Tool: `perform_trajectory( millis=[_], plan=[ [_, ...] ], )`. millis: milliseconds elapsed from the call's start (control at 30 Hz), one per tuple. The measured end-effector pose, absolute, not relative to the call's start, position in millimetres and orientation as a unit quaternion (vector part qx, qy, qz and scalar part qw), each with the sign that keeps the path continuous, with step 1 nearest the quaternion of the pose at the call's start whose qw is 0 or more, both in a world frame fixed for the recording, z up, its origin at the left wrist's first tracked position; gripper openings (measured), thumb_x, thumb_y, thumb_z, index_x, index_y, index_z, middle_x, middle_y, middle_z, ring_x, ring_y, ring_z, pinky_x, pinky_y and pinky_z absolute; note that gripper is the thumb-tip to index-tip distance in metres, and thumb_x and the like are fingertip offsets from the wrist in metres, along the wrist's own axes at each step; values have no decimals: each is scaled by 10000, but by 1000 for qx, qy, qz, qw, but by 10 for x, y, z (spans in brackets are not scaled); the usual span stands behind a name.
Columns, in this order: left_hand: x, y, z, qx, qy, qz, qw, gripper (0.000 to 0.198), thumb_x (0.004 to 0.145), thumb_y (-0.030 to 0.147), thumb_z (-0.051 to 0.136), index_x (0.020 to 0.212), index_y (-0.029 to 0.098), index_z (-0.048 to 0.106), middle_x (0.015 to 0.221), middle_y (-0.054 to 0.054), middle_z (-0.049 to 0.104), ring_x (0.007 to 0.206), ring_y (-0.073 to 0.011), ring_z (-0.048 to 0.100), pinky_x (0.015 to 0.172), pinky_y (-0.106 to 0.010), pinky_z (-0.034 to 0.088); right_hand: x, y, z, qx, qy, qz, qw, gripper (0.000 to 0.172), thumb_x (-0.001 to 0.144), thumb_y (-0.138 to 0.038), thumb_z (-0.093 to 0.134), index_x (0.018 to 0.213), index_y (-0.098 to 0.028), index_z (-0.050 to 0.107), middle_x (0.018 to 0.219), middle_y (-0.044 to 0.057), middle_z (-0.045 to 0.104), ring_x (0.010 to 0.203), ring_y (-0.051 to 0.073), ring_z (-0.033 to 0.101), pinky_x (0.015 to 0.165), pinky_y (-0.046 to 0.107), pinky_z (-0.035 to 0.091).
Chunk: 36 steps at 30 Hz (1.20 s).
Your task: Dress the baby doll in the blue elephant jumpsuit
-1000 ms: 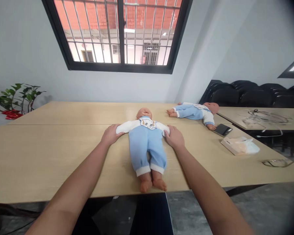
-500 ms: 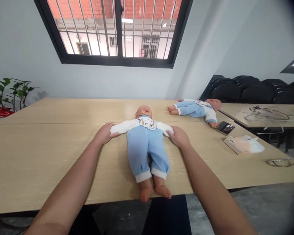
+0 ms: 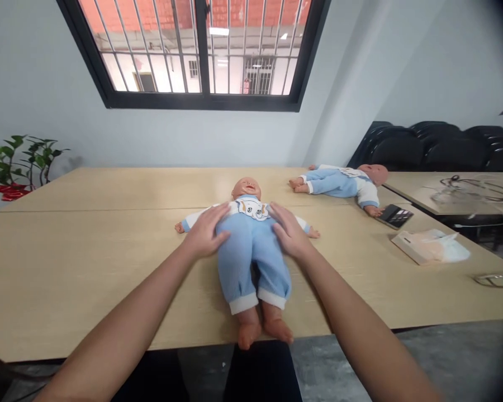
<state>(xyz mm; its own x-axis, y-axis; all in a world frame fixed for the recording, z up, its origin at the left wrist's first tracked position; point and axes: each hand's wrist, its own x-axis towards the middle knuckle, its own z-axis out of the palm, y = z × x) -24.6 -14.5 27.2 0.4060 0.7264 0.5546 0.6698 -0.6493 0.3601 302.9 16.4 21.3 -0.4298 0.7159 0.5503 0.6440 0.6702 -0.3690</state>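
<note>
A baby doll (image 3: 251,240) in light blue trousers and a white top lies on its back on the wooden table (image 3: 109,268), head toward the window and feet at the near edge. Its arms are spread out to both sides. My left hand (image 3: 206,230) rests on the doll's side near the left armpit, fingers stretched out and thumb apart. On the opposite side my right hand (image 3: 291,230) lies along the chest and upper arm, fingers also extended. The bib with a printed animal face (image 3: 252,209) shows between my hands.
A second doll (image 3: 339,181) lies at the back right, its hand by a dark phone-like object (image 3: 394,216). Nearer are a tissue box (image 3: 423,245) and glasses (image 3: 497,280). Cables (image 3: 478,190) lie on another table, black chairs (image 3: 444,145) behind. A plant (image 3: 20,162) stands at left.
Both my hands have let go of the doll's sleeves and moved inward to the sides of its chest. The doll's hands and blue cuffs now show. The view has shifted slightly left.
</note>
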Motion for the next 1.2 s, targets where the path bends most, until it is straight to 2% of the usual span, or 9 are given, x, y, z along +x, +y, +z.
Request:
perform_trajectory(
  millis=[133,267,400,667,767,867,967,1100,1200],
  plan=[
    [14,-199,233,869,400,281,82,648,1012,554,453,1593,273,396,1710,-86,309,1570,-311,309,1296,-568,215,2846,150,123,-367,-879,96,290,596,1062,-515,387,1608,-275,371,1671,76,383,1549,277,345,1282,571,239],
    [-168,-14,69,814,485,304,97,594,1062,506,313,1573,221,412,1623,-106,470,1514,-273,414,1308,-604,119,2931,253,38,-447,-847,86,274,603,1055,-507,398,1590,-228,402,1614,112,469,1507,301,415,1273,602,232],
    [-323,161,-59,772,521,350,93,580,1065,501,276,1485,176,509,1523,-125,581,1446,-255,498,1309,-548,184,2978,296,29,-470,-837,35,280,591,1049,-512,396,1541,-196,479,1583,126,508,1491,307,431,1249,544,306],
    [-353,196,-119,701,617,358,13,518,1027,490,403,1412,181,557,1573,-166,512,1512,-326,403,1297,-588,158,3316,283,91,-623,-742,-49,243,488,1052,-415,346,1374,-163,613,1441,173,628,1378,333,522,1225,627,220],
    [-418,196,-133,642,685,343,-9,531,995,494,475,1389,148,560,1551,-217,512,1483,-385,414,1264,-630,178,3387,271,195,-660,-719,-10,218,484,1050,-404,319,1291,-151,655,1325,179,691,1250,323,600,1155,557,316],
    [-464,183,-123,633,701,327,18,516,993,452,489,1406,148,539,1525,-202,535,1428,-354,466,1224,-555,290,3389,224,304,-677,-706,51,202,496,1044,-433,308,1166,-145,693,1207,179,724,1091,281,649,939,395,435],
    [-446,151,-39,635,695,336,22,460,988,420,510,1370,173,580,1449,-157,612,1351,-318,534,1197,-501,337,3382,180,364,-708,-674,96,187,570,1039,-494,278,1006,-123,710,1076,208,737,964,271,663,786,343,423],
    [-350,71,191,594,690,413,5,303,1000,334,463,1180,220,679,1239,-87,728,1250,-275,595,1260,-537,197,3361,312,442,-717,-649,159,201,633,1024,-522,259,875,-121,726,1029,256,745,945,323,681,828,388,438],
    [-273,-71,303,601,662,446,44,299,989,333,443,1088,214,699,1176,-95,736,1167,-247,630,1102,-396,419,3268,580,605,-654,-643,278,286,551,1007,-458,312,855,-127,725,1039,226,757,949,310,688,896,388,471]
  ],
)
